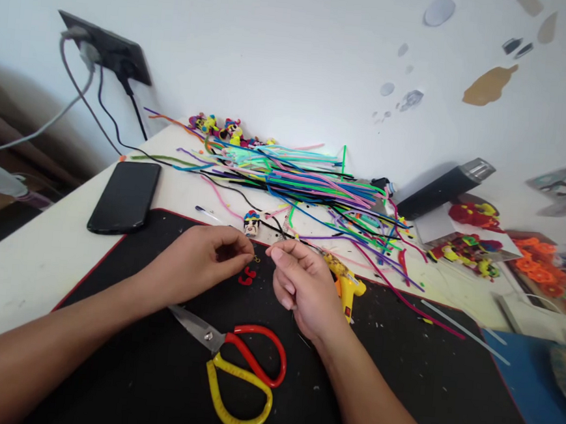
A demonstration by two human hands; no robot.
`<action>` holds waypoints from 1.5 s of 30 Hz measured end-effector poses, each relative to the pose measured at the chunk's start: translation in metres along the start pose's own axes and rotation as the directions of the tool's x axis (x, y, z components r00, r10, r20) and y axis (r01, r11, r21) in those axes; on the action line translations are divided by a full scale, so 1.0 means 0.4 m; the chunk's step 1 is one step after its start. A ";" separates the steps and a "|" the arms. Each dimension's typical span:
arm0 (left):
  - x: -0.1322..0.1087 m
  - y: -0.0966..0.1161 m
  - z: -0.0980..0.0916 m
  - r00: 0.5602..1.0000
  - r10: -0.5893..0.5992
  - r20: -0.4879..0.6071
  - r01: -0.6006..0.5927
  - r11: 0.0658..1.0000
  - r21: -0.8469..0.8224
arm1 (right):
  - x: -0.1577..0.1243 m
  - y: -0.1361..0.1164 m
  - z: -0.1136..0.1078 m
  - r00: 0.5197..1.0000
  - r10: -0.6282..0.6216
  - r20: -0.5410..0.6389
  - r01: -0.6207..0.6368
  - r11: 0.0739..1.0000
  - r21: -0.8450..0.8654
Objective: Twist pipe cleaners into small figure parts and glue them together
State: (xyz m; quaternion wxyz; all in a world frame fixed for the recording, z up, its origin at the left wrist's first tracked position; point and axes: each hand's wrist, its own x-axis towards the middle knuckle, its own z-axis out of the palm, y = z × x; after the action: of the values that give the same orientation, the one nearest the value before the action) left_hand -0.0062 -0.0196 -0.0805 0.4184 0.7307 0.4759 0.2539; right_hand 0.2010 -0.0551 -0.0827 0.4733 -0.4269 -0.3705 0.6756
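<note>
My left hand (205, 258) is closed, thumb and forefinger pinched on something too small to make out, beside a tiny yellow piece (256, 259). Facing it, my right hand (302, 279) is also pinched, its fingers curled; what it holds is too small to tell. Between the hands, small red pieces (246, 276) lie on the black mat (153, 371). Just beyond them sits a little figure head (251, 223) with a blue and red top. Scissors (214, 345) with red and yellow handles lie below my hands. A yellow glue gun (350, 288) is partly hidden behind my right hand.
Many coloured pipe cleaners (305, 181) spread along the wall, with small figures (230, 129) behind them. A black phone (125, 196) lies at the left. A dark flask (436, 191), a box of colourful pieces (471, 246) and orange pieces (538, 265) are at the right.
</note>
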 end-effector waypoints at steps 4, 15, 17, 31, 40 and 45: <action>0.014 -0.021 0.015 0.992 0.126 0.004 -0.122 0.949 0.291 | 0.000 -0.005 -0.001 1.000 -0.010 -0.009 0.010 1.000 0.007; 0.045 -0.050 0.040 0.960 0.250 0.128 -0.277 0.768 0.577 | -0.007 -0.007 0.000 1.000 -0.003 -0.001 0.003 1.000 -0.004; 0.046 -0.048 0.040 0.960 0.245 0.139 -0.279 0.762 0.585 | -0.009 -0.008 0.001 1.000 0.000 0.001 0.000 1.000 0.000; 0.041 -0.049 0.033 0.957 0.235 0.168 -0.289 0.742 0.605 | -0.005 -0.011 0.005 1.000 0.013 -0.024 -0.014 1.000 -0.006; 0.038 -0.061 0.014 0.967 0.227 0.114 -0.253 0.816 0.520 | -0.006 -0.010 0.003 0.998 0.014 -0.056 -0.014 1.000 -0.010; 0.034 -0.072 -0.005 0.976 0.213 0.050 -0.209 0.836 0.508 | -0.008 -0.015 0.002 0.995 0.006 -0.100 -0.006 1.000 0.000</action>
State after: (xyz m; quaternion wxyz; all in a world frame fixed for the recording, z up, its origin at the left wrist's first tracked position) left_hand -0.0159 -0.0009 -0.1042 0.1777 0.8621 0.4444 0.1664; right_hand 0.2028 -0.0568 -0.0763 0.4893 -0.4613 -0.3451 0.6548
